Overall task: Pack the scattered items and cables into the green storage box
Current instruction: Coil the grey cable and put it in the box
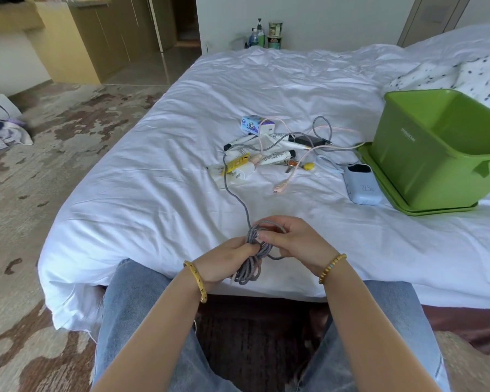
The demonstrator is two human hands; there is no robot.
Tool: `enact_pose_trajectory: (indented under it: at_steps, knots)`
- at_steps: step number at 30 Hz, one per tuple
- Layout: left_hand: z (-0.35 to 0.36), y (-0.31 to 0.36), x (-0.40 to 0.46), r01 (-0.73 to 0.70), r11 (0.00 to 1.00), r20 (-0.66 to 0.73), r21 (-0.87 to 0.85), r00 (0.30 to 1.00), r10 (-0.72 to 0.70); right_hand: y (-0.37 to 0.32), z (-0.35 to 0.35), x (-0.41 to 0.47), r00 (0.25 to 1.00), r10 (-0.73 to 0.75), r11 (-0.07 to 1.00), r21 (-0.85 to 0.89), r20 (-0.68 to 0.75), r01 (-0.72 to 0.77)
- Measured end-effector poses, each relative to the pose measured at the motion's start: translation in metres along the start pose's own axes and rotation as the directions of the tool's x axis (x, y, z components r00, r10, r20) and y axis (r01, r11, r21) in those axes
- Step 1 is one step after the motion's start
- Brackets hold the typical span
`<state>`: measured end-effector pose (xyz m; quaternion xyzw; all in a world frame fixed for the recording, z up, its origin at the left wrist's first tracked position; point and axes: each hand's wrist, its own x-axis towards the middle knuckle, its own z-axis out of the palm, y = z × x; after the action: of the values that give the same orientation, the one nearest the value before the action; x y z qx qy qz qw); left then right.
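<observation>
A grey braided cable [251, 265] is wound in loops at the near edge of the bed. My left hand [224, 260] grips the bundle, and my right hand [290, 239] pinches a strand at its top. The cable's free end runs away across the sheet into a pile of small items [269, 148]: tubes, a white charger, a pink cable, a small printed box, a dark adapter. A pale blue power bank [362, 183] lies beside the green storage box [425, 165], which stands open on its lid [393, 193] at the right.
The white bed sheet [167, 179] spreads wide around the pile. A spotted blanket [464, 75] lies behind the box. Bottles and cups [266, 35] stand beyond the bed's far edge. My knees in jeans sit against the bed's near edge.
</observation>
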<state>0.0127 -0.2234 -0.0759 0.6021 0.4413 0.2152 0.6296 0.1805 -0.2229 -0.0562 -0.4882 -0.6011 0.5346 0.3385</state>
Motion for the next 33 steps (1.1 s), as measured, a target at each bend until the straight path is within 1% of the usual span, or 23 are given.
enact_pose_trajectory:
  at_steps: [3, 6, 7, 8, 9, 10, 12, 13, 16, 19, 23, 24, 25, 28, 30, 33]
  knots:
    - [0.0, 0.001, 0.004, -0.02, 0.993, -0.117, 0.113, 0.993, 0.033, -0.001, 0.004, 0.003, 0.993, -0.033, 0.999, -0.009, -0.109, 0.032]
    - [-0.001, 0.002, 0.005, -0.047, 0.984, -0.15, 0.172, 0.986, 0.073, -0.002, 0.003, 0.005, 0.988, -0.037, 0.999, 0.012, -0.148, 0.039]
    - [-0.003, 0.002, 0.004, -0.067, 0.984, -0.158, 0.163, 0.983, 0.093, -0.001, 0.001, 0.005, 0.988, -0.026, 0.999, 0.038, -0.155, 0.032]
    - [-0.006, 0.0, 0.003, -0.094, 0.99, -0.174, 0.109, 0.978, 0.112, 0.0, -0.003, 0.005, 0.985, -0.017, 0.997, 0.071, -0.174, 0.03]
    - [-0.009, 0.0, 0.002, -0.121, 0.993, -0.202, -0.003, 0.972, 0.118, 0.001, -0.008, 0.005, 0.98, -0.016, 0.994, 0.101, -0.201, 0.037]
    - [-0.011, -0.001, 0.0, -0.149, 0.978, -0.234, -0.149, 0.966, 0.111, 0.003, -0.013, 0.005, 0.975, -0.02, 0.991, 0.124, -0.22, 0.048]
    - [-0.015, 0.002, -0.001, -0.209, 0.897, -0.286, -0.388, 0.953, 0.099, 0.005, -0.018, 0.004, 0.976, -0.029, 0.984, 0.165, -0.214, 0.065]
    - [-0.014, 0.005, 0.0, -0.233, 0.859, -0.315, -0.455, 0.945, 0.09, 0.006, -0.017, 0.004, 0.98, -0.032, 0.983, 0.173, -0.197, 0.067]
    - [-0.007, 0.017, 0.006, -0.301, 0.76, -0.425, -0.576, 0.905, 0.036, 0.006, -0.004, 0.005, 0.99, -0.041, 0.985, 0.161, -0.137, 0.064]
    - [0.0, 0.026, 0.01, -0.404, 0.624, -0.52, -0.669, 0.854, -0.004, 0.002, 0.006, 0.001, 0.996, -0.068, 0.985, 0.152, -0.057, 0.076]
    - [-0.001, 0.034, 0.012, -0.44, 0.525, -0.497, -0.729, 0.867, 0.036, 0.002, 0.014, -0.009, 0.992, -0.055, 0.998, 0.017, 0.111, 0.054]
    - [-0.003, 0.035, 0.012, -0.445, 0.516, -0.503, -0.732, 0.864, 0.032, 0.003, 0.015, -0.011, 0.99, -0.039, 0.999, -0.008, 0.136, 0.041]
    - [-0.004, 0.035, 0.012, -0.446, 0.531, -0.516, -0.721, 0.856, 0.019, 0.004, 0.015, -0.013, 0.988, -0.02, 1.0, -0.018, 0.15, 0.023]
    - [-0.005, 0.031, 0.013, -0.421, 0.616, -0.558, -0.665, 0.829, -0.036, 0.008, 0.013, -0.015, 0.988, 0.033, 0.999, -0.037, 0.151, -0.028]
    - [-0.004, 0.027, 0.015, -0.422, 0.641, -0.599, -0.641, 0.797, -0.075, 0.011, 0.009, -0.013, 0.994, 0.051, 0.998, -0.049, 0.1, -0.047]
    - [-0.011, 0.024, 0.016, -0.435, 0.66, -0.644, -0.612, 0.759, -0.096, 0.017, 0.005, -0.011, 0.999, 0.04, 0.996, -0.083, -0.012, -0.041]
